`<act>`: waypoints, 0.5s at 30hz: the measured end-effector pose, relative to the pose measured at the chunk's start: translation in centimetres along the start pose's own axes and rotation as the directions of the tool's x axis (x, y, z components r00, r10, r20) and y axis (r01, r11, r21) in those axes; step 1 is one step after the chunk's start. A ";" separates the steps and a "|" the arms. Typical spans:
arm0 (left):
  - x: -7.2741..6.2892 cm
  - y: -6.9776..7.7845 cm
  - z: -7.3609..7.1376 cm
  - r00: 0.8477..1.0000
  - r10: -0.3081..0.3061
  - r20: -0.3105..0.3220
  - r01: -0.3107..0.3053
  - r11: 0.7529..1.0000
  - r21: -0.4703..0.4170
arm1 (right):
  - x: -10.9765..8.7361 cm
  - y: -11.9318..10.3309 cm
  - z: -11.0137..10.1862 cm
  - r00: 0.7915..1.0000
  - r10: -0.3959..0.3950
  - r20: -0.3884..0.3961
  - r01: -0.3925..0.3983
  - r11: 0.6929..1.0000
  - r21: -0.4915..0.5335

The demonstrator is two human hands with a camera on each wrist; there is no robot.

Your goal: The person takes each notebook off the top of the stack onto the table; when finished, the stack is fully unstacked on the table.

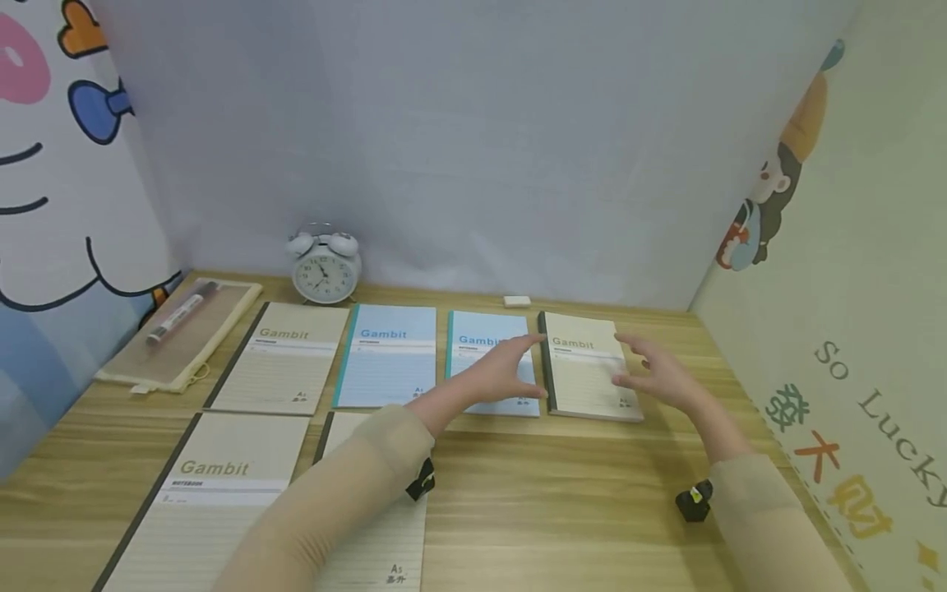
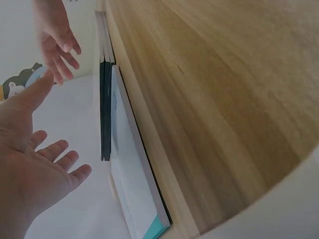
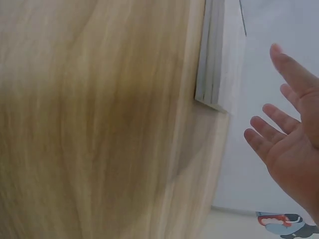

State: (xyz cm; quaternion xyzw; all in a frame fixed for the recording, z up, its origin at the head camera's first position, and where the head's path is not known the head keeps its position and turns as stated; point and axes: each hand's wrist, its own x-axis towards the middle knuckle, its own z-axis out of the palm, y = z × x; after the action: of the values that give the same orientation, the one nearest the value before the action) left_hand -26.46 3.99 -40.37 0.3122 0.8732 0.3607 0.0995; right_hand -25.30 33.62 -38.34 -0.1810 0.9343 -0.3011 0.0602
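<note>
A small stack of cream Gambit notebooks (image 1: pixel 588 374) with dark spines lies at the back right of the table. My left hand (image 1: pixel 499 374) hovers over the blue notebook (image 1: pixel 481 327) beside it, fingers spread toward the stack's spine side. On the other side, my right hand (image 1: pixel 662 374) is held at the stack's right edge with fingers apart. Both wrist views show the hands raised over the table, the left palm (image 2: pixel 35 174) and right palm (image 3: pixel 294 149) holding nothing. Layered page edges of the stack (image 3: pixel 214 64) show in the right wrist view.
Another blue notebook (image 1: pixel 388 362) and a cream one (image 1: pixel 284 358) continue the back row. Two more cream notebooks lie in front, one (image 1: pixel 214 493) at left, the other (image 1: pixel 385 534) partly under my left sleeve. An alarm clock (image 1: pixel 325 275), eraser (image 1: pixel 517 302) and mesh pouch (image 1: pixel 170 353) with marker stand behind.
</note>
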 end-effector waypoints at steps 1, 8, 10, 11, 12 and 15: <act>0.3 -0.1 0.2 1.000 -0.005 0.006 0.005 1.000 0.008 | 0.1 0.3 0.1 1.000 0.001 0.013 -0.001 1.000 0.000; 2.0 -0.4 1.9 0.999 -0.029 0.039 0.024 0.993 0.114 | 0.7 2.3 0.6 0.996 0.062 0.071 -0.058 0.997 -0.049; 2.3 -0.4 2.2 0.998 -0.041 0.039 0.036 0.991 0.125 | 0.8 2.8 0.7 0.994 0.080 0.078 -0.077 0.996 -0.047; 2.4 -0.3 2.4 0.998 -0.051 0.040 0.046 0.991 0.122 | 0.9 3.0 0.7 0.993 0.084 0.083 -0.081 0.996 -0.041; 2.5 -0.3 2.5 0.997 -0.062 0.042 0.057 0.992 0.115 | 0.9 3.3 0.7 0.992 0.091 0.088 -0.088 0.995 -0.035; 2.8 -0.2 2.8 0.995 -0.090 0.044 0.086 0.991 0.103 | 1.0 3.8 0.8 0.989 0.107 0.101 -0.106 0.994 -0.017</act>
State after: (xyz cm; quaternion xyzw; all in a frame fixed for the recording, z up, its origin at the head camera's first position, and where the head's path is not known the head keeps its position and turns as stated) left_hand -27.65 7.21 -42.41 0.2866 0.9006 0.3038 0.1205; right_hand -27.21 35.66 -41.18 -0.1461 0.9402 -0.2822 0.1228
